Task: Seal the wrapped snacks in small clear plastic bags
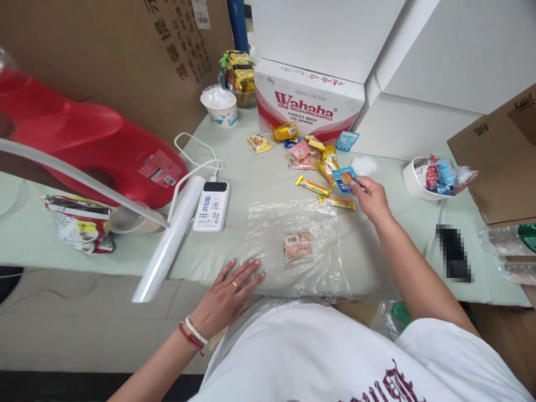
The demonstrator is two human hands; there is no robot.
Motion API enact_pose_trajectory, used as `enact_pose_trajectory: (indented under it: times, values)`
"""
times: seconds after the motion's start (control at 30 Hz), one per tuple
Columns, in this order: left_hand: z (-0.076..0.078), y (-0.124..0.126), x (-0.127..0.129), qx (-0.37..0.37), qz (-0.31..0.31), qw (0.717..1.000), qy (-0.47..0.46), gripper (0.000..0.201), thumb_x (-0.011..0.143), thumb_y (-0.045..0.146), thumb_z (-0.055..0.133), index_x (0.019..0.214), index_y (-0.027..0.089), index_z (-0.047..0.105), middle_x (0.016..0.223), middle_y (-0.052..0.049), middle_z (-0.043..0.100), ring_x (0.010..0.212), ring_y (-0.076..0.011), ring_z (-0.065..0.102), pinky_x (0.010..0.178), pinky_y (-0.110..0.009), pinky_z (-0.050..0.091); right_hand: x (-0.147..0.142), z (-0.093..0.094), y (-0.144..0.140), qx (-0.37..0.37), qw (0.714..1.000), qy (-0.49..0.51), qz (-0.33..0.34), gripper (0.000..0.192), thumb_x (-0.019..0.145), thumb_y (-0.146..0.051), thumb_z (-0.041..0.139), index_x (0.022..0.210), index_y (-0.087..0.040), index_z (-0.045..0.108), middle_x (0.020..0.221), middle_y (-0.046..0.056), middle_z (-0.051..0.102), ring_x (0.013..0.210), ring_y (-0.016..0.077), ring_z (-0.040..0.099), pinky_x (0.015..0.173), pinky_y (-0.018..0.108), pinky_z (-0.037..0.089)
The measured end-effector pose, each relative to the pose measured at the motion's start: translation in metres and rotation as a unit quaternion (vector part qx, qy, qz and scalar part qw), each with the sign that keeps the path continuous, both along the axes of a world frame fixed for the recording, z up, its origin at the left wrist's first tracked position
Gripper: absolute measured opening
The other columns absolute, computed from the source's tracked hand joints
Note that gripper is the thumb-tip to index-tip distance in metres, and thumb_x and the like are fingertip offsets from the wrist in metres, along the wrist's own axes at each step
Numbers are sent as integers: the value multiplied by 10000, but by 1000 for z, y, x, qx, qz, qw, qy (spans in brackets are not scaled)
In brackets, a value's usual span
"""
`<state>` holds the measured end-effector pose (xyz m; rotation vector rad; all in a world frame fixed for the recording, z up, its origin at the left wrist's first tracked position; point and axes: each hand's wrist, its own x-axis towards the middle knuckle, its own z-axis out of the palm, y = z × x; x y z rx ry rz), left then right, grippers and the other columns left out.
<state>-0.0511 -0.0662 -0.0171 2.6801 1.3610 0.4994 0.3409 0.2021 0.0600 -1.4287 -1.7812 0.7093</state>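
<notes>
Our right hand [371, 196] pinches a blue packet [344, 180], which juts leftward from the fingertips beyond the clear plastic's [268, 223] far right corner. Our left hand [228, 293], fingers spread, rests at its near-left edge.

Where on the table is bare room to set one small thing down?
Bare patches: between the power bank and the yellow sticks, beyond the clear plastic; also between the right forearm and the blurred dark thing, nearer than the white tub. Crowded: by the Wahaha box, where snacks lie heaped.
</notes>
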Motion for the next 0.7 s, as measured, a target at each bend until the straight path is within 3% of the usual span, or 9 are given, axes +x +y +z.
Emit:
enact_pose_trajectory:
  times: [0.07,0.13,0.27,0.37,0.5,0.6,0.63,0.7]
  values:
    - [-3,-1,2,-10,18,1000,3,584,948,101,553,1506,275,549,1581,-96,556,1514,-227,469,1337,-467,184,-20,9,-34,94,989,-83,85,369,1011,-480,542,1143,-221,769,1189,106,731,1093,249,663,990,418,545]
    - [-3,-2,5,-20,32,999,1,621,949,100,540,1538,296,519,1589,-98,545,1507,-237,479,1332,-485,201,-41,12,-75,142,966,-155,151,359,1048,-363,492,1300,-258,726,1374,118,673,1175,272,627,1029,461,523]
    - [-1,-6,10,-22,36,999,-25,641,942,89,540,1544,308,512,1589,-105,542,1508,-248,479,1327,-508,211,-71,-10,-140,111,907,-298,276,458,1042,-204,452,1454,-288,632,1542,116,573,1069,293,614,932,482,525]
    - [1,-9,10,-14,30,998,-55,583,955,135,586,1506,323,554,1564,-101,571,1512,-257,473,1318,-521,233,-78,-29,-158,89,879,-354,307,449,1046,-255,493,1480,-261,605,1562,142,549,1089,314,596,908,486,495]
    - [7,-8,11,-19,15,993,-112,464,973,225,621,1428,317,617,1511,-100,624,1484,-267,508,1281,-544,321,-57,-27,-170,105,894,-327,287,647,1005,-546,578,1566,-232,498,1617,205,458,1183,361,562,961,548,471]
    - [14,-2,14,-22,38,980,-194,375,990,206,580,1349,278,660,1374,-108,714,1404,-261,583,1210,-536,439,-26,-25,-192,116,895,-276,330,815,924,-656,653,1590,-232,449,1600,205,475,1334,382,505,1081,609,442]
    - [16,1,16,-20,53,973,-223,348,994,192,567,1315,269,675,1301,-102,747,1364,-254,612,1179,-520,477,-16,-27,-201,119,892,-267,345,804,916,-646,673,1576,-235,465,1578,196,503,1367,378,493,1120,624,424]
    - [21,9,18,-18,83,958,-274,288,1002,180,544,1226,255,709,1154,-81,786,1283,-242,659,1109,-481,538,0,-35,-216,127,895,-260,339,598,960,-507,680,1486,-249,561,1507,169,579,1369,353,516,1143,631,427]
